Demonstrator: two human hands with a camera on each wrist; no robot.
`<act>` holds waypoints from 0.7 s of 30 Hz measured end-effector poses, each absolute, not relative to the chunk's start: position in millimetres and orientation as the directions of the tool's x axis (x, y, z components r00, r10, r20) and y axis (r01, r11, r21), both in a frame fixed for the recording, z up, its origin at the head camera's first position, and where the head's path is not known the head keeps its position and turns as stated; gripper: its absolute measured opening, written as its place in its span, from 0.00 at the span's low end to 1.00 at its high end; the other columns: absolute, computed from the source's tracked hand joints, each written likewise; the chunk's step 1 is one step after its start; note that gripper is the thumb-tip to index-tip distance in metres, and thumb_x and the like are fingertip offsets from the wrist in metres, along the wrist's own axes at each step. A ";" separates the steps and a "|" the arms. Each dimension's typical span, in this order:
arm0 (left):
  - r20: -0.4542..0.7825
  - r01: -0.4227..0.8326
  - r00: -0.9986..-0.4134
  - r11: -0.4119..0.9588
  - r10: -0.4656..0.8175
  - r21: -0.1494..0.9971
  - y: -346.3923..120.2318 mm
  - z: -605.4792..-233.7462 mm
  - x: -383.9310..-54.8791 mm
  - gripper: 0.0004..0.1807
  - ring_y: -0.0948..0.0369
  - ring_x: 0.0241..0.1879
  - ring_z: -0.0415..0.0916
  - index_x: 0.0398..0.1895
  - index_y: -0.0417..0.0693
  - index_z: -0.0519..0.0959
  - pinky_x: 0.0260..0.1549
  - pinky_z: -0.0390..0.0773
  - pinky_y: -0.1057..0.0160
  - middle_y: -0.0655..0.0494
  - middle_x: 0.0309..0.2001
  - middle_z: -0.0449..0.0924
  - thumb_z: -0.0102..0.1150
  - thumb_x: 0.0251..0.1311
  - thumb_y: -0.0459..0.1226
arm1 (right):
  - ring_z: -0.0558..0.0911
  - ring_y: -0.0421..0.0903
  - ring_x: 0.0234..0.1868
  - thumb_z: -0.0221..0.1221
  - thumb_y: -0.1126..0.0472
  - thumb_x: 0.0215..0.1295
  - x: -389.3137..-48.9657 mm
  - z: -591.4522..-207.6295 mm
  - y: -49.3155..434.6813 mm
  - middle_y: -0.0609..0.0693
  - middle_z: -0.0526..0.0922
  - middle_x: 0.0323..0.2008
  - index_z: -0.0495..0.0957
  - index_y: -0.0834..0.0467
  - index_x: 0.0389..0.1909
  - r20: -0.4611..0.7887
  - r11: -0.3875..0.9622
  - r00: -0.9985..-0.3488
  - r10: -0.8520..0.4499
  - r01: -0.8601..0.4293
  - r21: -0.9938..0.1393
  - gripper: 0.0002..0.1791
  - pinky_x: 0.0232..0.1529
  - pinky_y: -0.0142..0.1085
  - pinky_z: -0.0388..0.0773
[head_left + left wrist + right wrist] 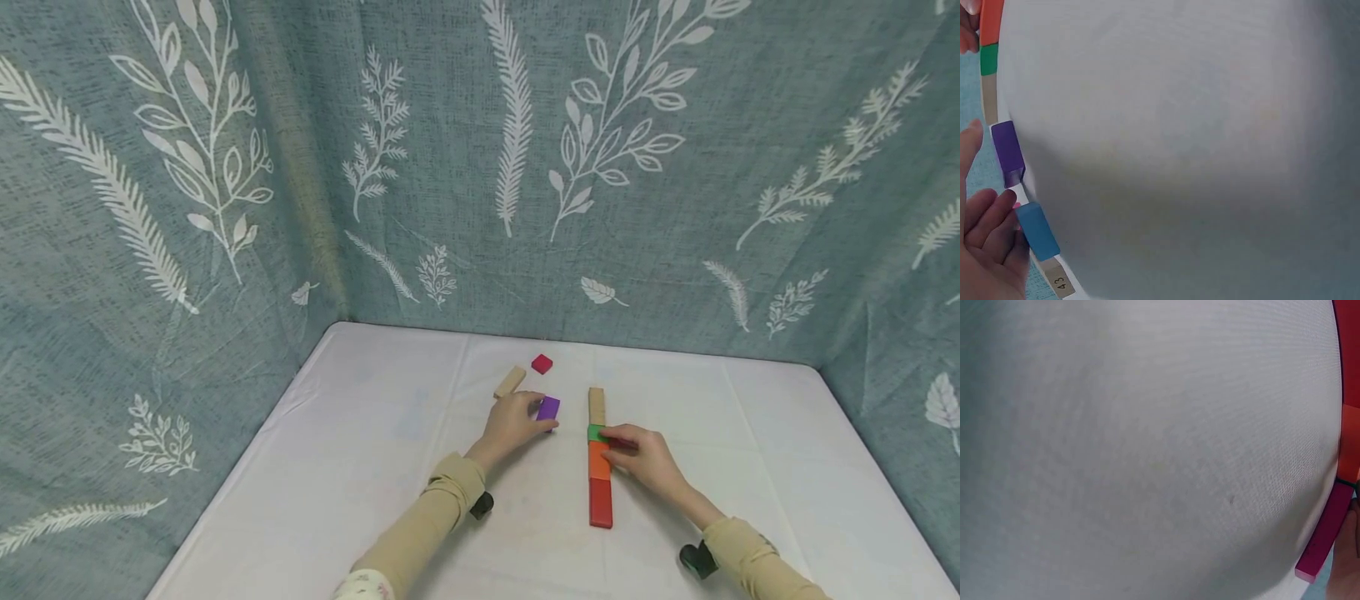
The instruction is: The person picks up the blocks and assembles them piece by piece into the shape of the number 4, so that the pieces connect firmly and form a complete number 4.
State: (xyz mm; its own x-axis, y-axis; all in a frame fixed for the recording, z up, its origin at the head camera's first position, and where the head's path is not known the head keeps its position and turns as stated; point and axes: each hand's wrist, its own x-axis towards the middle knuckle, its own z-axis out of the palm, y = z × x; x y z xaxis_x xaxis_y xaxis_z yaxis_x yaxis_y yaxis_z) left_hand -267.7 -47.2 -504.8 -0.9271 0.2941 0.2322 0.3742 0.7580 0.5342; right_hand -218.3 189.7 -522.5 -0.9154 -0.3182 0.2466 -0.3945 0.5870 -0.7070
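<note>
- The crimson block (1325, 531) is at the right side of a straight row, by the green block (596, 433) and orange block (598, 461). The right hand (651, 458) appears to pinch it, forefinger and thumb slightly parted around it, their tips at the row.
- The step in hand looks like fitting this block against the row; the next move there seems to call for a light press and a release that leaves the neighbours straight.
- The row ends in a red block (600, 502) nearest the person and a plain wooden block (596, 404) farthest away.
- Left of the row, the purple block (550, 408) sits between the thumb and fingers of the left hand (516, 421), which are spread about its length; whether they grip it, I cannot tell.
- Beyond that hand are a second wooden block (511, 381) and a small red block (542, 364); the left wrist view also shows a blue block (1038, 231) just beside the fingers.
- No container shows; the loose pieces lie on a white cloth (360, 433).
</note>
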 end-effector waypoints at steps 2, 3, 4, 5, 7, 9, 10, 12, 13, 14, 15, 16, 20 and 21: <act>0.231 0.373 -0.927 0.765 0.294 0.525 -46.6 -506.9 -268.3 0.27 0.58 0.47 0.75 0.45 0.43 0.79 0.47 0.73 0.62 0.53 0.44 0.81 0.67 0.43 0.49 | 0.80 0.48 0.43 0.65 0.65 0.48 -218.4 -522.6 189.8 0.52 0.81 0.42 0.79 0.60 0.45 0.249 0.585 -0.915 -0.318 -0.396 -0.708 0.19 0.43 0.36 0.77; 0.232 0.374 -0.927 0.770 0.295 0.516 -46.2 -508.1 -268.8 0.27 0.58 0.47 0.76 0.45 0.43 0.79 0.47 0.73 0.62 0.53 0.44 0.81 0.67 0.43 0.49 | 0.80 0.48 0.43 0.65 0.65 0.48 -218.4 -522.6 189.9 0.52 0.81 0.42 0.79 0.60 0.45 0.250 0.584 -0.915 -0.318 -0.396 -0.708 0.19 0.43 0.36 0.77; 0.231 0.374 -0.927 0.775 0.295 0.509 -45.7 -508.8 -269.1 0.27 0.58 0.47 0.76 0.45 0.44 0.79 0.46 0.74 0.62 0.53 0.43 0.81 0.67 0.43 0.49 | 0.80 0.48 0.43 0.65 0.65 0.48 -218.5 -522.6 190.0 0.52 0.81 0.42 0.79 0.60 0.45 0.249 0.584 -0.915 -0.318 -0.396 -0.709 0.19 0.43 0.36 0.77; 0.228 0.371 -0.928 0.782 0.295 0.500 -45.1 -509.9 -269.5 0.27 0.59 0.46 0.76 0.46 0.44 0.79 0.45 0.74 0.62 0.54 0.43 0.81 0.67 0.43 0.50 | 0.80 0.48 0.43 0.65 0.65 0.48 -218.6 -522.8 190.0 0.52 0.81 0.42 0.79 0.60 0.45 0.248 0.583 -0.915 -0.318 -0.395 -0.710 0.19 0.43 0.36 0.77; 0.223 0.366 -0.930 0.793 0.292 0.487 -44.0 -511.1 -270.0 0.27 0.59 0.46 0.76 0.46 0.45 0.79 0.44 0.74 0.62 0.54 0.43 0.81 0.67 0.43 0.50 | 0.80 0.48 0.43 0.65 0.66 0.48 -218.9 -522.9 190.1 0.52 0.81 0.42 0.79 0.60 0.45 0.247 0.582 -0.916 -0.316 -0.393 -0.712 0.19 0.43 0.36 0.77; 0.220 0.361 -0.932 0.802 0.289 0.476 -43.2 -511.7 -270.2 0.27 0.59 0.45 0.77 0.46 0.46 0.79 0.42 0.75 0.63 0.54 0.43 0.81 0.67 0.43 0.50 | 0.80 0.48 0.43 0.65 0.66 0.48 -219.0 -522.7 190.1 0.53 0.81 0.42 0.79 0.60 0.45 0.245 0.583 -0.917 -0.315 -0.391 -0.712 0.19 0.43 0.35 0.77; 0.219 0.361 -0.932 0.804 0.289 0.472 -42.8 -511.5 -270.0 0.27 0.60 0.44 0.77 0.46 0.46 0.79 0.41 0.75 0.63 0.54 0.42 0.81 0.67 0.43 0.50 | 0.80 0.48 0.43 0.65 0.66 0.48 -219.2 -522.7 190.1 0.53 0.81 0.42 0.79 0.60 0.45 0.245 0.582 -0.917 -0.314 -0.390 -0.713 0.19 0.43 0.35 0.77; 0.224 0.365 -0.930 0.806 0.291 0.466 -42.3 -511.4 -269.9 0.25 0.60 0.42 0.77 0.44 0.47 0.80 0.39 0.76 0.64 0.54 0.41 0.81 0.67 0.43 0.50 | 0.80 0.48 0.43 0.65 0.67 0.48 -219.4 -522.5 190.3 0.53 0.81 0.42 0.79 0.60 0.45 0.248 0.584 -0.917 -0.313 -0.392 -0.711 0.19 0.43 0.35 0.77; 0.227 0.369 -0.928 0.806 0.294 0.463 -42.0 -511.3 -269.9 0.24 0.61 0.41 0.78 0.44 0.47 0.80 0.37 0.76 0.65 0.55 0.40 0.82 0.67 0.43 0.49 | 0.80 0.48 0.43 0.65 0.67 0.48 -219.4 -522.4 190.5 0.53 0.81 0.42 0.79 0.60 0.44 0.249 0.583 -0.917 -0.312 -0.392 -0.712 0.19 0.43 0.35 0.77; 0.232 0.374 -0.926 0.805 0.297 0.461 -41.8 -510.9 -269.8 0.23 0.61 0.39 0.78 0.42 0.47 0.80 0.36 0.76 0.65 0.55 0.39 0.82 0.67 0.43 0.48 | 0.80 0.48 0.43 0.65 0.67 0.48 -219.5 -522.5 190.6 0.53 0.81 0.42 0.79 0.60 0.44 0.252 0.584 -0.916 -0.312 -0.394 -0.710 0.19 0.43 0.35 0.77; 0.236 0.377 -0.925 0.802 0.298 0.464 -41.7 -510.7 -269.8 0.22 0.62 0.38 0.78 0.42 0.47 0.81 0.35 0.76 0.66 0.55 0.38 0.82 0.67 0.43 0.47 | 0.80 0.48 0.43 0.65 0.67 0.48 -219.7 -522.6 190.8 0.53 0.81 0.42 0.79 0.60 0.44 0.253 0.583 -0.916 -0.312 -0.395 -0.710 0.19 0.43 0.35 0.77; 0.238 0.379 -0.924 0.798 0.299 0.469 -41.6 -510.7 -269.8 0.20 0.62 0.37 0.78 0.41 0.47 0.81 0.34 0.76 0.66 0.55 0.38 0.82 0.67 0.43 0.46 | 0.80 0.48 0.43 0.65 0.67 0.48 -219.8 -522.6 190.9 0.53 0.81 0.42 0.79 0.60 0.44 0.254 0.582 -0.915 -0.313 -0.396 -0.710 0.19 0.43 0.36 0.77; 0.248 0.377 -0.924 0.791 0.290 0.482 -41.6 -510.9 -270.4 0.17 0.62 0.36 0.79 0.38 0.46 0.82 0.34 0.76 0.67 0.56 0.36 0.83 0.67 0.44 0.44 | 0.80 0.48 0.43 0.65 0.67 0.48 -220.3 -523.0 191.4 0.53 0.81 0.42 0.79 0.61 0.44 0.258 0.574 -0.912 -0.318 -0.402 -0.714 0.19 0.43 0.36 0.77; 0.251 0.377 -0.924 0.790 0.287 0.484 -41.6 -511.0 -270.6 0.17 0.62 0.36 0.79 0.38 0.46 0.82 0.34 0.76 0.67 0.57 0.35 0.83 0.67 0.44 0.43 | 0.80 0.48 0.43 0.65 0.67 0.48 -220.5 -523.0 191.7 0.53 0.81 0.42 0.79 0.61 0.44 0.258 0.572 -0.912 -0.320 -0.402 -0.714 0.19 0.43 0.36 0.77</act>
State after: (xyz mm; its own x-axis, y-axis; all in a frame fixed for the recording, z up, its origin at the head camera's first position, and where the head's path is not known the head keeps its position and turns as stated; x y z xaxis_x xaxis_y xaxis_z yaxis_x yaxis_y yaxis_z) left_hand -270.6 -41.6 -511.0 -0.9244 0.2870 0.2513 0.3768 0.7895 0.4844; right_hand -220.5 191.7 -523.0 -0.9118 -0.3197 0.2575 -0.4025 0.5724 -0.7144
